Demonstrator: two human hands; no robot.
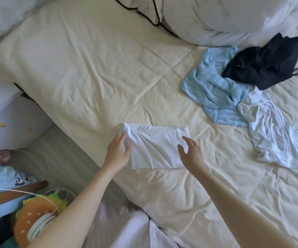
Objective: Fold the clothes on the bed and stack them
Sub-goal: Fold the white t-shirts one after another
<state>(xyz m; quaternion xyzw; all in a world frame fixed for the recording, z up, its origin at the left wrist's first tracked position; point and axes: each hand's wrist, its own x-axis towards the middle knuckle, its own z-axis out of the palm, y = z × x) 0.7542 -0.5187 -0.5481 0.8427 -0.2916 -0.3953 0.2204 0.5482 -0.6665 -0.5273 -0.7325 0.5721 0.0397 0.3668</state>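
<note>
Fingers of the left hand [118,152] are spread and lie flat against the left end of a folded white garment [155,149], where the cloth bunches into gathers. Fingers of the right hand [189,153] are loosely apart and sit over the garment's right end; contact cannot be told. The folded garment lies near the bed's [94,72] near left edge on a cream sheet. Towards the far right side of the bed lies an unfolded heap: a pale blue knit top [214,90], a black garment [264,63] resting on its far side, and a crumpled white garment [277,133] just beside them, nearer the viewer.
</note>
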